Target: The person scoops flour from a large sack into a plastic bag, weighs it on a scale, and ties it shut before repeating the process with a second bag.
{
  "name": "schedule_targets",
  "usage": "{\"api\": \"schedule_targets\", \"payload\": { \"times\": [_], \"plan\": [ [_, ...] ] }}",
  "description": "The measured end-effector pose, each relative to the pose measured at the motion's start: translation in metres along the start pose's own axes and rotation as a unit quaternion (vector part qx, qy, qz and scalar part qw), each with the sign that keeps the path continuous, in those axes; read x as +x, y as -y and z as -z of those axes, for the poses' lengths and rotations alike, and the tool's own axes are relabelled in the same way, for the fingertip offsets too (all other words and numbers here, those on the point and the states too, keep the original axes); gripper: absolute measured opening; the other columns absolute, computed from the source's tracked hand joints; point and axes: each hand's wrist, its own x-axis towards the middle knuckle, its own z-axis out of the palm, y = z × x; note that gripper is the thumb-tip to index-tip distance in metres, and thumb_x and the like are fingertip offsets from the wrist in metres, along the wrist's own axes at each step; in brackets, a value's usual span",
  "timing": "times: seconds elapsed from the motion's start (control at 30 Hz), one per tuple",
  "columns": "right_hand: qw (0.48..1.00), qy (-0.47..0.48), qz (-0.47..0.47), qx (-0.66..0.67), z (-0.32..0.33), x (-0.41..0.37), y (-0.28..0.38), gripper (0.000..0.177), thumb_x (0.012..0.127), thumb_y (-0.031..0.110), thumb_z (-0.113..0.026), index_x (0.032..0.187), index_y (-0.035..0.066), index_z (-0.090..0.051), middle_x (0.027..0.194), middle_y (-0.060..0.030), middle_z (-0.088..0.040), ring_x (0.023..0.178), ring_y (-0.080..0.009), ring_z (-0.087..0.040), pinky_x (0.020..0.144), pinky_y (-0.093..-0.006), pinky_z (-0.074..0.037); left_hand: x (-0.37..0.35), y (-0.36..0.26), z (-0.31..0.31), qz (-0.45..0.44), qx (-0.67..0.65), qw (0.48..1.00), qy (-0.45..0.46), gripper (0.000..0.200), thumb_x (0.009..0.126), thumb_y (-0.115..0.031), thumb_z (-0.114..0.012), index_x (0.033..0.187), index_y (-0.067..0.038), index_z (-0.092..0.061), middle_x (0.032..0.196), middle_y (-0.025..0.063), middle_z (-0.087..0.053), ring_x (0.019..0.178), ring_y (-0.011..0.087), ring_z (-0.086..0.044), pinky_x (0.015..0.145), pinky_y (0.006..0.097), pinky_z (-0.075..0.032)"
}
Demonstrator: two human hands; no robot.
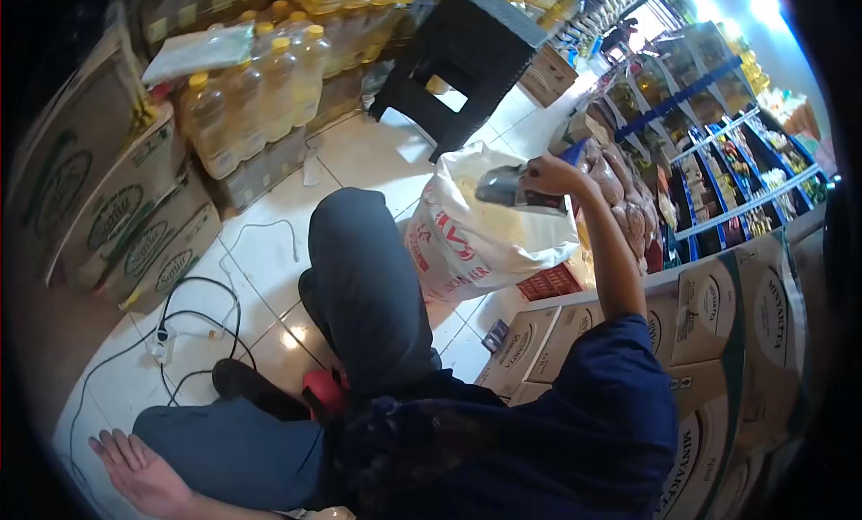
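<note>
My right hand (551, 176) is closed around the end of a dark, partly see-through scoop (505, 187). The scoop is held over the open mouth of a white woven sack (446, 261) with red print, which stands upright on the floor in front of my knee. Pale yellowish, loose contents (505, 225) show inside the sack; their kind is too blurred to name. At the lower left, my left hand (144, 475) lies beside my bent leg, fingers stretched out and holding nothing.
A black plastic stool (467, 53) stands beyond the sack. Bottles with yellow caps (260, 93) and stacked cartons (135, 224) line the left. More cartons (709, 313) are on the right, near bagged brown goods (620, 192). A black cable (229, 291) curls over the tiles.
</note>
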Motion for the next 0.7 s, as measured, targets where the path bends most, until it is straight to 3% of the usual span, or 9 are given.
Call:
{"api": "schedule_targets", "payload": {
  "times": [0.07,0.13,0.17,0.33,0.43,0.53,0.63,0.7],
  "plan": [
    [0.998,0.057,-0.005,-0.015,-0.026,0.018,-0.012,0.044,0.075,0.039,-0.061,0.090,-0.002,-0.067,0.084,-0.0215,-0.066,0.076,-0.0313,-0.064,0.069,-0.0394,-0.049,0.002,0.002,-0.006,-0.004,-0.004,1.000,-0.013,0.020,0.097,-0.005,-0.032,0.109,0.010,-0.038,0.082,0.0059,-0.032,0.063,0.0118,-0.031,0.059,0.0238,-0.034],
    [0.994,0.106,-0.017,-0.033,-0.038,0.030,-0.007,0.044,0.075,0.040,-0.064,0.085,-0.002,-0.068,0.085,-0.0212,-0.066,0.075,-0.0312,-0.064,0.069,-0.0386,-0.049,0.001,0.003,-0.026,0.005,-0.038,0.999,-0.027,0.027,0.095,-0.016,-0.041,0.109,0.006,-0.049,0.085,0.0091,-0.050,0.066,0.0159,-0.044,0.062,0.0287,-0.041],
    [0.994,0.064,-0.002,-0.088,-0.077,0.057,-0.030,0.044,0.074,0.041,-0.065,0.082,-0.003,-0.068,0.085,-0.0215,-0.066,0.075,-0.0329,-0.064,0.070,-0.0403,-0.050,0.005,0.005,-0.036,0.009,-0.055,0.998,-0.028,0.031,0.095,-0.021,-0.045,0.109,0.004,-0.055,0.087,0.0107,-0.059,0.068,0.0179,-0.050,0.064,0.0312,-0.045],
    [0.982,0.149,-0.087,-0.070,-0.111,0.088,-0.019,0.050,0.078,0.041,-0.063,0.092,-0.007,-0.066,0.092,-0.0230,-0.065,0.085,-0.0344,-0.064,0.074,-0.0420,-0.050,0.004,0.007,-0.040,0.001,-0.037,0.999,-0.022,0.025,0.092,-0.013,-0.043,0.110,0.002,-0.052,0.086,0.0088,-0.055,0.067,0.0164,-0.043,0.063,0.0271,-0.040],
    [0.991,0.090,-0.087,-0.054,-0.129,0.104,-0.013,0.050,0.080,0.041,-0.063,0.098,-0.005,-0.065,0.094,-0.0229,-0.065,0.088,-0.0347,-0.064,0.074,-0.0425,-0.050,0.005,0.007,-0.041,-0.004,-0.031,0.999,-0.039,0.025,0.092,-0.013,-0.043,0.108,0.002,-0.054,0.086,0.0092,-0.055,0.067,0.0164,-0.044,0.063,0.0273,-0.040],
    [0.993,0.014,-0.105,0.059,-0.139,0.120,-0.003,0.047,0.080,0.039,-0.064,0.100,-0.003,-0.065,0.093,-0.0211,-0.066,0.086,-0.0338,-0.064,0.074,-0.0413,-0.049,0.005,0.007,-0.042,-0.003,-0.038,0.998,-0.045,0.025,0.092,-0.013,-0.044,0.108,0.002,-0.055,0.086,0.0096,-0.055,0.067,0.0166,-0.044,0.062,0.0274,-0.039],
    [0.973,0.022,-0.137,0.187,-0.134,0.123,0.016,0.045,0.081,0.040,-0.063,0.099,-0.001,-0.066,0.092,-0.0186,-0.066,0.083,-0.0316,-0.064,0.074,-0.0403,-0.049,0.005,0.007,-0.043,-0.004,-0.033,0.999,-0.044,0.025,0.092,-0.012,-0.044,0.108,0.003,-0.055,0.087,0.0100,-0.055,0.067,0.0169,-0.044,0.063,0.0277,-0.040],
    [0.976,0.033,-0.111,0.186,-0.126,0.113,0.021,0.046,0.081,0.041,-0.062,0.100,-0.001,-0.066,0.091,-0.0175,-0.067,0.082,-0.0308,-0.063,0.074,-0.0402,-0.048,0.005,0.006,-0.043,-0.004,-0.033,0.999,-0.041,0.025,0.092,-0.012,-0.044,0.108,0.003,-0.055,0.086,0.0101,-0.056,0.067,0.0171,-0.045,0.063,0.0279,-0.040]
  ]
}}
